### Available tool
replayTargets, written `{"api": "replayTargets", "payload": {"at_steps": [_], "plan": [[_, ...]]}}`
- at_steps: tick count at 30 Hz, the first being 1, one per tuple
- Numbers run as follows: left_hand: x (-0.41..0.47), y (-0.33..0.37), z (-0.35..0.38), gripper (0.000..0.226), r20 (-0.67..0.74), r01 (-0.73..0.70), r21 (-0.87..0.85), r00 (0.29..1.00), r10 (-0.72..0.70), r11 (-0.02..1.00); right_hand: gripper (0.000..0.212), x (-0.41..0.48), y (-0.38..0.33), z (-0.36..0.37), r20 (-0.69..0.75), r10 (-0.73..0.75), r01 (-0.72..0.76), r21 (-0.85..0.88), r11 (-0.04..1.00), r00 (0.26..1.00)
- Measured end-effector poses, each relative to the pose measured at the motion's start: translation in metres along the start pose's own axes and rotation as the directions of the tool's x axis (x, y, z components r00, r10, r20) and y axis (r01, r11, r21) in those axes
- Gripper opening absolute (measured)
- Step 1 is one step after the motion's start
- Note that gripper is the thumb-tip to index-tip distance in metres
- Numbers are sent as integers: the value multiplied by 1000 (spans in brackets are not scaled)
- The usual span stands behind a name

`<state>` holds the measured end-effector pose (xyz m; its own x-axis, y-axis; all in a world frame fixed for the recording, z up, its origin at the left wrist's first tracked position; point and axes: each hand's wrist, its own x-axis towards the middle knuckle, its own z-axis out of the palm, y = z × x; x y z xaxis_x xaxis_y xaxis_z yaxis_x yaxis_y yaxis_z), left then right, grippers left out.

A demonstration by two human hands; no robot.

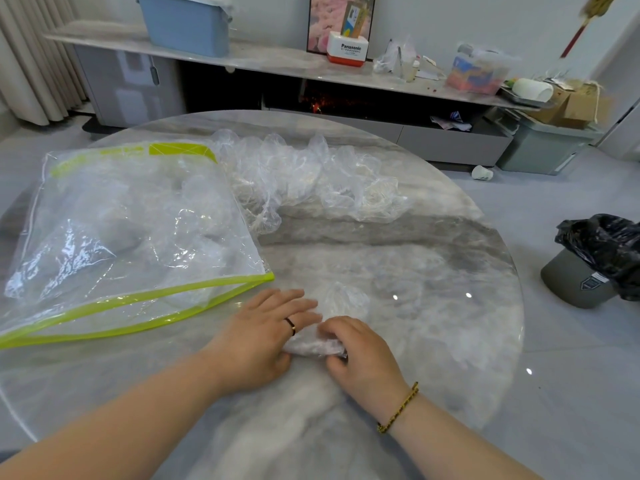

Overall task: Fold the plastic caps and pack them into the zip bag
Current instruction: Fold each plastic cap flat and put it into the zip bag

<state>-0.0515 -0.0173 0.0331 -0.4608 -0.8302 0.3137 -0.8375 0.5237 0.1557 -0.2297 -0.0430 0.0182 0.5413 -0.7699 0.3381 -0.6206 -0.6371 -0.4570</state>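
A clear plastic cap (317,346), bunched into a small roll, lies on the round marble table (433,306) between my two hands. My left hand (263,337), with a ring, lies flat with straight fingers pressing the cap's left part. My right hand (360,355) curls its fingers over the cap's right end and grips it. A large clear zip bag (131,237) with a lime-green zip edge lies to the left, with several caps inside. A pile of loose clear caps (311,174) lies at the table's far side.
A grey bin with a black liner (595,258) stands on the floor at right. Behind the table runs a long low shelf (277,62) with a blue tub (187,22), boxes and clutter. A paper cup (482,172) lies on the floor.
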Motion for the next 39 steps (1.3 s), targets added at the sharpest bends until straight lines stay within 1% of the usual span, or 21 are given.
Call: {"api": "replayTargets", "payload": {"at_steps": [3, 5, 6, 8, 10, 11, 15, 17, 18, 20, 22, 23, 24, 25, 26, 28, 30, 32, 35, 37, 39], "plan": [[2, -1, 3, 46, -54, 53, -30, 997, -54, 998, 35, -3, -5, -7, 41, 182, -186, 303, 935, 982], [1, -1, 3, 39, -67, 138, -254, 985, -160, 957, 12, -4, -10, -12, 98, 290, -303, 437, 847, 952], [1, -1, 1, 38, -47, 217, -391, 966, -255, 894, 13, -4, -12, -14, 93, 329, -334, 465, 820, 940], [2, 0, -4, 33, 116, 418, -587, 891, -439, 693, 24, -5, -12, -13, 67, 423, -398, 498, 770, 904], [3, 2, -1, 23, 228, 529, -648, 821, -523, 548, 20, -4, -13, -11, 42, 513, -465, 489, 738, 858], [5, 3, -1, 24, 262, 562, -672, 790, -555, 483, 25, -3, -13, -10, 32, 538, -490, 463, 739, 842], [10, 7, 5, 40, 303, 646, -663, 693, -654, 378, 38, 7, -10, -12, 8, 592, -542, 413, 732, 806], [13, 9, 4, 26, 310, 648, -687, 672, -673, 330, 32, 11, -6, -14, 4, 610, -559, 404, 724, 792], [14, 12, 2, 17, 294, 644, -690, 667, -685, 331, 25, 13, -4, -15, 9, 615, -567, 399, 721, 789], [14, 14, 1, 11, 216, 645, -646, 668, -712, 408, 16, 14, -3, -16, 24, 607, -571, 374, 731, 794], [13, 16, 2, 28, 114, 639, -566, 686, -718, 521, 20, 14, -1, -18, 19, 568, -548, 288, 785, 823], [12, 16, 3, 36, -7, 596, -483, 730, -683, 642, 24, 15, 0, -19, 15, 547, -534, 236, 812, 837], [11, 15, 4, 44, -137, 515, -357, 796, -589, 779, 28, 16, -1, -20, 13, 535, -527, 196, 827, 844], [10, 15, 6, 47, -200, 416, -211, 867, -456, 884, 33, 16, -1, -21, 12, 522, -518, 148, 843, 853], [8, 16, 10, 49, -231, 299, -92, 921, -313, 950, 39, 18, -1, -22, 15, 514, -513, 68, 855, 858], [6, 18, 17, 49, -182, 132, -11, 974, -132, 991, 54, 21, -3, -25, 49, 540, -526, -168, 834, 840], [3, 19, 18, 51, -39, 125, -19, 991, -126, 992, 60, 24, -4, -31, 94, 575, -529, -295, 796, 813], [4, 20, 13, 59, 48, 195, -59, 980, -193, 979, 54, 29, -3, -33, 135, 589, -536, -291, 793, 797], [9, 21, -1, 92, 135, 334, -236, 941, -309, 913, 43, 30, -4, -32, 178, 540, -502, -220, 837, 823], [9, 22, -5, 103, 272, 489, -494, 872, -406, 719, 41, 30, -5, -31, 215, 470, -465, -76, 882, 856], [11, 20, -7, 89, 300, 548, -659, 819, -489, 514, 40, 31, -9, -32, 277, 393, -442, 146, 885, 877]]}}
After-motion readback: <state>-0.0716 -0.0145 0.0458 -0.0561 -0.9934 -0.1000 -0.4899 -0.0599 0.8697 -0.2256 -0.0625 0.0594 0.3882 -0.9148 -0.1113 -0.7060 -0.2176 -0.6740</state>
